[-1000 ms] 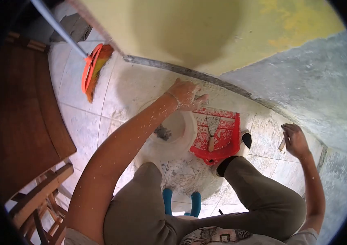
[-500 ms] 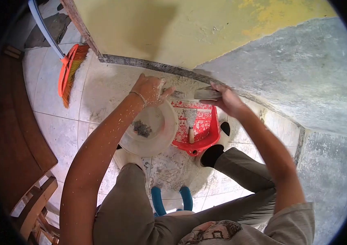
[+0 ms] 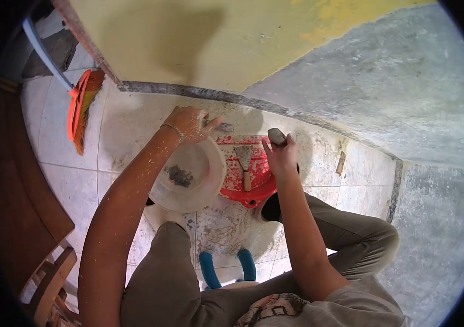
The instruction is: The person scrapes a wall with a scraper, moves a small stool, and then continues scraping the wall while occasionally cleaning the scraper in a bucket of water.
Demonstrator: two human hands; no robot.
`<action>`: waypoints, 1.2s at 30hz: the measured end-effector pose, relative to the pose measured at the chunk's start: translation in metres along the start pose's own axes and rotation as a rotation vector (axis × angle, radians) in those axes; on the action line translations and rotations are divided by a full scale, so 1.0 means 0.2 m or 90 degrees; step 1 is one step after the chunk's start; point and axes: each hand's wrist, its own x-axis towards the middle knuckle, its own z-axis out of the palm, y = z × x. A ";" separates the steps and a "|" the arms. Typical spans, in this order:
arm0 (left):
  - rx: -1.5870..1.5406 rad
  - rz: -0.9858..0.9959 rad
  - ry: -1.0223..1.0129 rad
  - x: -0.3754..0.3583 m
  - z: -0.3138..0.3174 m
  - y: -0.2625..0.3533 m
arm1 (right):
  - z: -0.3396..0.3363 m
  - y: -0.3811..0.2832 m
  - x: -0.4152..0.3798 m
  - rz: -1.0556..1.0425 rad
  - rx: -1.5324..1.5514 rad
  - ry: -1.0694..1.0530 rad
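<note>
My left hand (image 3: 188, 124), wearing a bracelet and speckled with white dust, is closed around a tool above the tub's far rim. The flat grey end of this tool (image 3: 224, 127) shows past my fingers; its handle is mostly hidden. My right hand (image 3: 282, 158) grips a blunt grey tool (image 3: 277, 136), whose kind I cannot make out, over the dustpan's right side. A whitish plastic tub (image 3: 204, 191) holds a small heap of grey debris (image 3: 179, 176). Beside it, the red dustpan (image 3: 232, 182) carries a scraper (image 3: 244, 163) with a wooden handle.
Ahead is a yellow wall (image 3: 155, 38) with a bare grey section (image 3: 384, 82). An orange broom (image 3: 82, 109) stands at the left, near brown wooden furniture (image 3: 24, 191). Blue tubular legs (image 3: 209, 270) show between my knees. A small brown strip (image 3: 341, 163) lies right.
My right hand has drawn back toward me, and its grey tool has turned from lying sideways to pointing away. My left hand keeps nearly its place over the tub. The view has shifted slightly.
</note>
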 end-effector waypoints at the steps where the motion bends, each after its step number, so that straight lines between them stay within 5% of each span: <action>1: 0.008 -0.002 0.006 0.01 0.01 -0.01 | 0.02 0.01 0.03 -0.003 0.030 0.029; 10: 0.012 0.067 0.152 0.02 0.09 -0.05 | 0.48 0.29 0.10 -0.123 -0.010 0.006; 13: -0.030 0.028 0.045 0.01 0.04 -0.01 | 0.67 0.33 0.07 -0.073 0.043 -0.003; 19: -0.028 0.029 0.038 -0.01 0.00 0.02 | 0.78 0.36 0.04 -0.146 0.068 -0.020; 28: -0.017 0.062 0.097 0.02 0.06 -0.03 | 0.75 0.13 0.29 0.008 0.298 0.066; 34: 0.023 0.150 0.142 -0.01 0.06 -0.03 | 0.52 -0.11 0.44 -0.261 0.250 -0.006; 36: -0.001 0.102 0.110 0.00 0.04 -0.01 | 0.52 -0.16 0.40 -0.348 0.182 0.164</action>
